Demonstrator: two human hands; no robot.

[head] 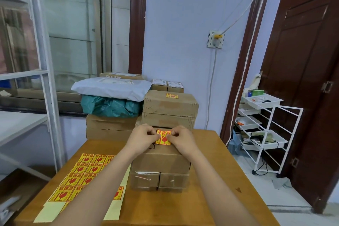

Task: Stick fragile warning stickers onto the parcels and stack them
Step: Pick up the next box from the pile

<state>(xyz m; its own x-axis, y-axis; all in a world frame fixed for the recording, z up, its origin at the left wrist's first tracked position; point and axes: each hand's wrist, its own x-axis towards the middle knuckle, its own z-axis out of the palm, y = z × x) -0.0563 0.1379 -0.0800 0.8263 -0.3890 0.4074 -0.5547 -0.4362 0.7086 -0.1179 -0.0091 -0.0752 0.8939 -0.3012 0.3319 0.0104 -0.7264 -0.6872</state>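
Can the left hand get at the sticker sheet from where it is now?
Probably yes. The sticker sheet lies flat on the table right under the left forearm, nothing on top. But the left hand shares a grip on the sticker with the right hand, so release first.

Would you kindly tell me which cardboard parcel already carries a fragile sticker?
The top box of the stack beyond the table: its sticker is on its top face; other visible boxes have none.

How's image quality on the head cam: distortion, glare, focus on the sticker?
Head view: wide-angle bowing bends the window frame and door near the edges; light is soft and even, with mild glare on the parcel tape; the sticker pinched by left hand and right hand is readable but slightly soft.
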